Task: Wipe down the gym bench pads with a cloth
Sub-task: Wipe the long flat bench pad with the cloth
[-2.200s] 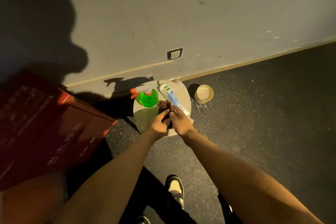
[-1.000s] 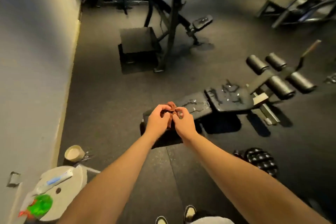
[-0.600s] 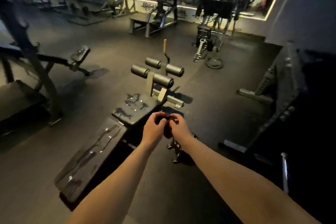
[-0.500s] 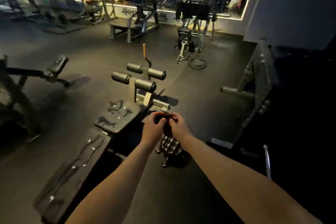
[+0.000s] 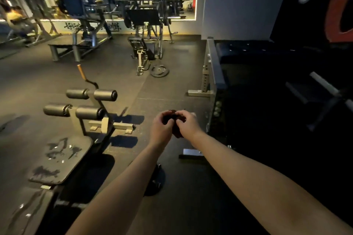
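A small dark reddish cloth (image 5: 176, 131) is bunched between both hands, held out in front of me over the floor. My left hand (image 5: 161, 129) grips its left side and my right hand (image 5: 188, 126) pinches its top right. The black gym bench lies low at the left: its seat pad (image 5: 61, 160) shows wet streaks, and the long back pad (image 5: 23, 213) runs off the bottom left corner, also streaked. Four black roller pads (image 5: 86, 103) stand at the bench's far end. Both hands are to the right of the bench, not touching it.
A dark weight (image 5: 155, 181) sits on the floor under my left forearm. A blue rack frame (image 5: 215, 74) and dark padded platform stand at the right. A weight plate (image 5: 159, 70) and several machines fill the back. A person (image 5: 15, 19) sits far left.
My view has swung from the wall and the stool with the spray bottle round to the gym floor. The bench has slid to the lower left. Both hands keep holding the cloth.
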The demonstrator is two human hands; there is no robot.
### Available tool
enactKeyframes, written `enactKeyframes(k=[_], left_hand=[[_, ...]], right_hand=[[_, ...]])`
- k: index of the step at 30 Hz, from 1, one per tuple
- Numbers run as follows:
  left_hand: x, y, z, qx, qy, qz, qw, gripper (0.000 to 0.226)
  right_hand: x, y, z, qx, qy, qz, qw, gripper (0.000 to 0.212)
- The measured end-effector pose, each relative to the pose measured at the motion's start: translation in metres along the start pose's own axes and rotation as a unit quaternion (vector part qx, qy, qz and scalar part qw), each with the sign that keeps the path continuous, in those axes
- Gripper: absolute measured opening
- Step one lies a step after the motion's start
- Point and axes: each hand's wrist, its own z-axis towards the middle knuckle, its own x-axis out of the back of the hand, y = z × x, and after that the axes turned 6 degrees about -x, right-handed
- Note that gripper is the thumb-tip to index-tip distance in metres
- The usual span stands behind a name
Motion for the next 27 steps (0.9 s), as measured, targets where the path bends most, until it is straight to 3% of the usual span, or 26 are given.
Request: enactKeyframes(k=[7, 13, 19, 27], left_hand=[[-0.108, -0.014, 0.077, 0.006, -0.079, -0.021, 0.997, 0.038], [-0.215, 0.001, 0.112, 0.024, -0.129, -0.062, 0.989, 0.027], [-0.334, -0.004, 0.157, 0.018, -0.104, -0.094, 0.990, 0.027], [-0.533, 0.032, 0.200, 0.037, -0.025, -0.142, 0.989, 0.028]], right_hand=[[0.098, 0.018, 0.061, -0.009, 0.092, -0.001, 0.996, 0.027], [0.189, 0.050, 0.110, -0.028, 0.119, 0.016, 0.992, 0.028], [0.282, 0.095, 0.185, -0.003, 0.107, 0.030, 0.994, 0.032], [0.471, 0.141, 0.270, 0.000, -0.002, 0.039, 0.999, 0.042]])
